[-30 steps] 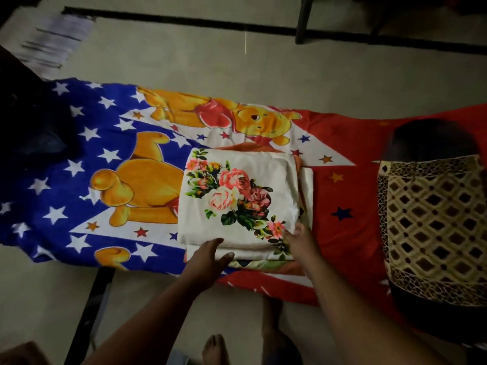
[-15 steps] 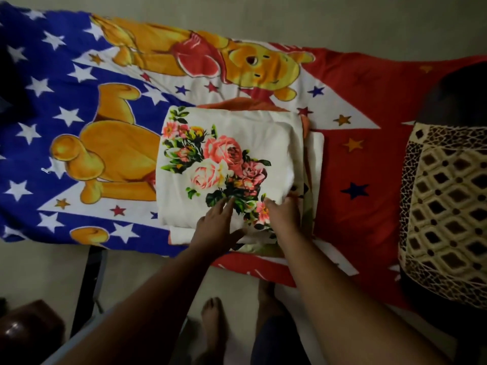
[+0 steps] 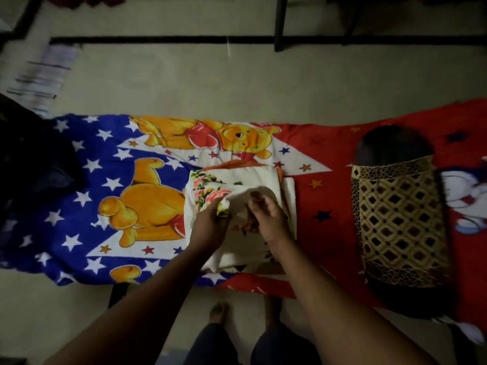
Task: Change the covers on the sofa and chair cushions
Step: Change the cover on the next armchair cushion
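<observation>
A folded stack of white cushion covers with a rose print [image 3: 253,177] lies in the middle of a narrow bed. My left hand [image 3: 209,223] grips the near edge of the top cover and has lifted it, so the flowered face bunches up and folds back. My right hand [image 3: 268,216] pinches the same top cover just beside it. A further white fold [image 3: 289,191] pokes out at the stack's right side, and an orange cloth edge [image 3: 232,164] shows under the far side.
The bed carries a blue, white and red sheet with yellow bears [image 3: 147,206]. A bolster in a gold-and-brown lattice cover [image 3: 398,219] lies at the right. A dark heap [image 3: 29,164] sits at the left. Black metal frame bars [image 3: 163,39] cross the floor beyond; my bare feet [image 3: 218,310] stand below.
Both hands were resting flat on the near edge of the stack; now they have taken hold of the top cover and lifted it, crumpling the rose print. The camera has pulled back.
</observation>
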Motion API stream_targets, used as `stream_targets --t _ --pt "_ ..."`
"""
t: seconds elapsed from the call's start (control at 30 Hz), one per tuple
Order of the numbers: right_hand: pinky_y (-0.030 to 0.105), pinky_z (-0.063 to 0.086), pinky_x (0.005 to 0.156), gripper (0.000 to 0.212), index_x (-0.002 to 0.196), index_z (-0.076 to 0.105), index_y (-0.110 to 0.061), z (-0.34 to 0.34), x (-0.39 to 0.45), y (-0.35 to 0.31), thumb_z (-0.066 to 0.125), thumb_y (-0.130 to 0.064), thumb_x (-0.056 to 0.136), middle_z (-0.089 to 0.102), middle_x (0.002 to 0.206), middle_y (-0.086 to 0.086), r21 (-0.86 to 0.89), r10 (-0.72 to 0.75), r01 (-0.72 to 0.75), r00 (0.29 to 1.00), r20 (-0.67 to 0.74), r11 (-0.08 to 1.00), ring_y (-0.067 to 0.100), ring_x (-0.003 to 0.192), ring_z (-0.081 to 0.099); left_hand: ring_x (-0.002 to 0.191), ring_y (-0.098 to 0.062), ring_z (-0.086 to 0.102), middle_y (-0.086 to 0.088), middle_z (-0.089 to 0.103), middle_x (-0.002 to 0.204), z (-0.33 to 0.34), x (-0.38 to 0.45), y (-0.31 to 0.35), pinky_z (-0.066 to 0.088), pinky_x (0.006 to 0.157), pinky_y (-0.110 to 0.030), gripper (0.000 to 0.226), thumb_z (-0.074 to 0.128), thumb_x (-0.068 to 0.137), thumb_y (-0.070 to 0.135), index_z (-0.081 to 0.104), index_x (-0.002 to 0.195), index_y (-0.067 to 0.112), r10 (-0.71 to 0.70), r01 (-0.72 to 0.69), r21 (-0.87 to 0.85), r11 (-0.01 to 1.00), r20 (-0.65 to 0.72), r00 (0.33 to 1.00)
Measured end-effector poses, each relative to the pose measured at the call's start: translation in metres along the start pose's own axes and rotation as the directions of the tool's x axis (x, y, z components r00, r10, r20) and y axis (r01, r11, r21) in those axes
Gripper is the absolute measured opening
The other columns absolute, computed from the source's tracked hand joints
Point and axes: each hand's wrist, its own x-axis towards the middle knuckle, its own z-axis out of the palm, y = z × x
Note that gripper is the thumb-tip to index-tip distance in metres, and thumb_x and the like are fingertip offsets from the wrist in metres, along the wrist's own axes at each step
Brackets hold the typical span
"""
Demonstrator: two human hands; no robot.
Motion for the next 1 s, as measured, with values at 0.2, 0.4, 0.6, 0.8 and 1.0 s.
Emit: stream_targets --t 0.2,0.4,0.6,0.8,1.0 --pt "0.03 0.047 0.104 0.071 0.147 0.043 -0.022 0.004 -0.07 -0.046 0.073 -0.035 0.085 0.046 0.145 0.003 -0.522 -0.433 0.317 0.894 -0.113 0.791 0.018 0.132 0.049 0.098 -0.012 0.072 0.007 0.076 0.1 -0.061 -0.024 0.072 0.054 0.078 -0.023 0.026 0.072 0.092 0.011 0.068 0.115 0.021 0.186 -0.077 -0.422 0.903 0.225 0.956" --pt "0.041 0.048 0.078 0.022 0.098 0.071 -0.014 -0.018 -0.162 -0.066 0.065 -0.017 0.076 0.062 0.097 0.009 -0.88 -0.712 0.067 0.618 -0.334 0.471 0.035 0.093 0.056 0.083 -0.004 0.071 0.008 0.076 0.092 -0.09 -0.061 0.113 0.056 0.071 -0.027 0.033 0.083 0.082 0.006 0.066 0.103 0.025 0.488 -0.303 -0.415 0.858 0.475 0.732" --pt "0.042 0.051 0.083 0.031 0.101 0.072 -0.014 -0.052 -0.256 -0.07 0.055 -0.031 0.082 0.068 0.101 0.009 -0.784 -0.679 -0.076 0.452 -0.578 0.616 0.035 0.097 0.06 0.09 -0.019 0.065 0.008 0.067 0.096 -0.084 -0.089 0.131 0.044 0.073 -0.03 0.057 0.079 0.074 0.024 0.056 0.126 0.026 0.611 -0.619 -0.172 0.766 0.492 0.62" --pt "0.036 0.049 0.078 0.023 0.105 0.068 -0.016 -0.083 -0.348 -0.054 0.057 -0.027 0.088 0.072 0.1 0.006 -0.556 -0.531 0.042 0.359 -0.767 0.83 0.028 0.095 0.065 0.098 -0.032 0.065 -0.001 0.065 0.103 -0.054 -0.149 0.168 0.051 0.073 -0.038 0.059 0.069 0.079 0.031 0.048 0.133 0.027 0.74 -0.842 0.015 0.54 0.468 0.483" --pt "0.024 0.047 0.069 0.017 0.089 0.061 -0.024 -0.115 -0.44 -0.024 0.069 -0.009 0.088 0.063 0.076 -0.013 -0.508 -0.533 0.163 0.27 -0.802 0.846 0.0 0.071 0.057 0.122 -0.032 0.05 -0.007 0.055 0.135 0.001 -0.25 0.209 0.047 0.097 -0.05 0.083 0.074 0.072 0.062 0.047 0.141 0.023 0.911 -0.985 0.171 -0.029 0.411 0.044"
